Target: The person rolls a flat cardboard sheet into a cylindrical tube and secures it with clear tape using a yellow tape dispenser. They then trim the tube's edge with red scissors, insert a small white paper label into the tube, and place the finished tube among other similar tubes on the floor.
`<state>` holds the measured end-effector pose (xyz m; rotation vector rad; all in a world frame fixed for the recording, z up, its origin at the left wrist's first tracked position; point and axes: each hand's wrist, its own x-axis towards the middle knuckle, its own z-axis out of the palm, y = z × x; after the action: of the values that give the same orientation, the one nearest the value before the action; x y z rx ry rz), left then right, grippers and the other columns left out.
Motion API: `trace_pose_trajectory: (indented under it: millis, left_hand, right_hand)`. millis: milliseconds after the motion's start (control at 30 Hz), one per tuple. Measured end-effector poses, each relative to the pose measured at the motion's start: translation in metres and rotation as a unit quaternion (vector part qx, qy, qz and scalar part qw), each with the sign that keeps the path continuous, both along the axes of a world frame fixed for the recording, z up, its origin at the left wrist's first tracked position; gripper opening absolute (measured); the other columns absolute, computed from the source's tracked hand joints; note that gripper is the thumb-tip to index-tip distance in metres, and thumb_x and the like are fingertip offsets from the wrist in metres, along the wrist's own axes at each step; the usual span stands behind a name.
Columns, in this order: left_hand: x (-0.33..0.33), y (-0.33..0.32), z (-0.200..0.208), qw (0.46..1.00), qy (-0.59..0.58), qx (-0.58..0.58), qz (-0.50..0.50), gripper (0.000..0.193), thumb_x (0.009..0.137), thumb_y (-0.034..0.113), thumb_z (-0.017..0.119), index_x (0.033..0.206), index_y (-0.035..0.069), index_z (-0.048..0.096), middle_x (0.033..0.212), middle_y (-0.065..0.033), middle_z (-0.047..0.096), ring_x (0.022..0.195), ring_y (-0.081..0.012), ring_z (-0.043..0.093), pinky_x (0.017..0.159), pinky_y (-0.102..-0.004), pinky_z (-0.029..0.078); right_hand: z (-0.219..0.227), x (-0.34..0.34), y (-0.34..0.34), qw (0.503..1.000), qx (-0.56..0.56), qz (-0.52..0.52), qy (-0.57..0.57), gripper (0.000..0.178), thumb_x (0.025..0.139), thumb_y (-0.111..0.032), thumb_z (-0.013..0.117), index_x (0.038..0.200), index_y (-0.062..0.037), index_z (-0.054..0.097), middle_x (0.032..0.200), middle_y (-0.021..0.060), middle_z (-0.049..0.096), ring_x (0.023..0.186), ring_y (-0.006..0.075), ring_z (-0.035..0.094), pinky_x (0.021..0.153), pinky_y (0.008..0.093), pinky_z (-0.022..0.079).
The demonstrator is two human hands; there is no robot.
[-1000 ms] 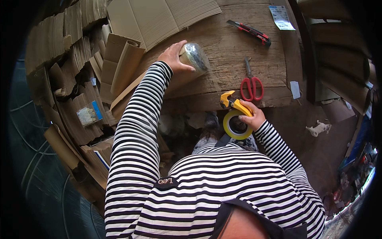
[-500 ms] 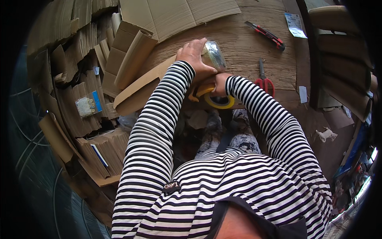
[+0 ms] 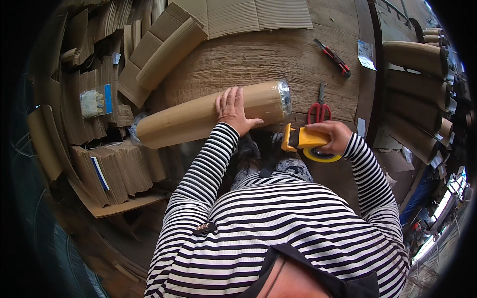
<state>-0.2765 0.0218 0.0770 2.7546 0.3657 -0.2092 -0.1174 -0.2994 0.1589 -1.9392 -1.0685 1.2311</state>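
A long rolled cardboard tube (image 3: 198,116) with clear plastic at its right end lies across the wooden table's near edge. My left hand (image 3: 232,109) rests flat on top of the tube, fingers spread, pressing it down. My right hand (image 3: 332,136) grips a yellow tape dispenser (image 3: 305,144) with a tape roll, held just below the tube's right end, close to it. Both sleeves are black-and-white striped.
Red scissors (image 3: 319,110) and a red-black utility knife (image 3: 334,57) lie on the wooden table (image 3: 258,54). Flat corrugated sheets (image 3: 248,15) sit at the back. Stacks of folded cardboard (image 3: 99,149) fill the left. More rolled tubes (image 3: 412,54) are stacked at the right.
The tube has come into fuller view along the table edge. My left hand slid onto its middle. My right hand with the dispenser moved from under my left arm out to the right.
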Motion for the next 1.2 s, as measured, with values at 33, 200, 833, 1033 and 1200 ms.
trace_pose_trajectory:
  millis: [33, 200, 833, 1033, 1200]
  left_hand:
    - [-0.010, -0.004, 0.000, 1.000, 0.001, 0.003, 0.001, 0.122, 0.060, 0.058, 0.091, 0.154, 0.006, 0.033, 0.155, -0.0157, 0.036, 0.148, -0.0339, 0.028, 0.123, -0.0561, 0.016]
    - [-0.052, -0.031, -0.016, 0.997, -0.080, 0.005, 0.008, 0.119, 0.058, 0.051, 0.094, 0.152, 0.009, 0.033, 0.157, -0.0149, 0.033, 0.149, -0.0349, 0.026, 0.122, -0.0618, 0.013]
    - [-0.030, -0.047, -0.005, 0.996, 0.001, 0.056, -0.073, 0.124, 0.057, 0.054, 0.093, 0.156, 0.019, 0.028, 0.159, -0.0143, 0.029, 0.151, -0.0329, 0.023, 0.121, -0.0649, 0.013]
    - [0.066, -0.030, 0.033, 0.963, 0.247, 0.019, -0.110, 0.130, 0.063, 0.061, 0.089, 0.163, 0.014, 0.019, 0.163, -0.0162, 0.031, 0.152, -0.0344, 0.027, 0.126, -0.0533, 0.016]
    - [0.087, -0.052, 0.026, 0.969, 0.167, 0.062, -0.171, 0.126, 0.063, 0.056, 0.091, 0.160, 0.012, 0.024, 0.158, -0.0192, 0.034, 0.150, -0.0345, 0.030, 0.125, -0.0510, 0.020]
  right_hand:
    - [0.011, 0.010, 0.004, 1.000, 0.006, -0.015, -0.007, 0.069, 0.071, -0.015, 0.083, 0.137, -0.0095, 0.064, 0.126, 0.0149, 0.071, 0.114, 0.0304, 0.068, 0.103, 0.0397, 0.053]
    - [0.029, 0.069, 0.077, 0.979, 0.135, 0.031, -0.153, 0.062, 0.075, -0.021, 0.082, 0.134, -0.0145, 0.066, 0.118, 0.0128, 0.072, 0.104, 0.0299, 0.069, 0.093, 0.0402, 0.057]
    - [0.015, 0.102, 0.081, 0.928, -0.222, 0.212, -0.210, 0.064, 0.081, -0.027, 0.078, 0.142, -0.0326, 0.059, 0.104, 0.0112, 0.071, 0.096, 0.0280, 0.072, 0.086, 0.0414, 0.060]
    - [-0.071, 0.110, 0.032, 0.983, -0.176, -0.003, -0.054, 0.063, 0.084, -0.031, 0.077, 0.144, -0.0363, 0.058, 0.122, 0.0069, 0.073, 0.102, 0.0237, 0.073, 0.095, 0.0369, 0.058]
    - [-0.123, 0.079, 0.021, 0.925, -0.125, -0.252, 0.255, 0.068, 0.083, -0.002, 0.080, 0.145, -0.0190, 0.057, 0.140, 0.0069, 0.063, 0.125, 0.0211, 0.062, 0.113, 0.0334, 0.047]
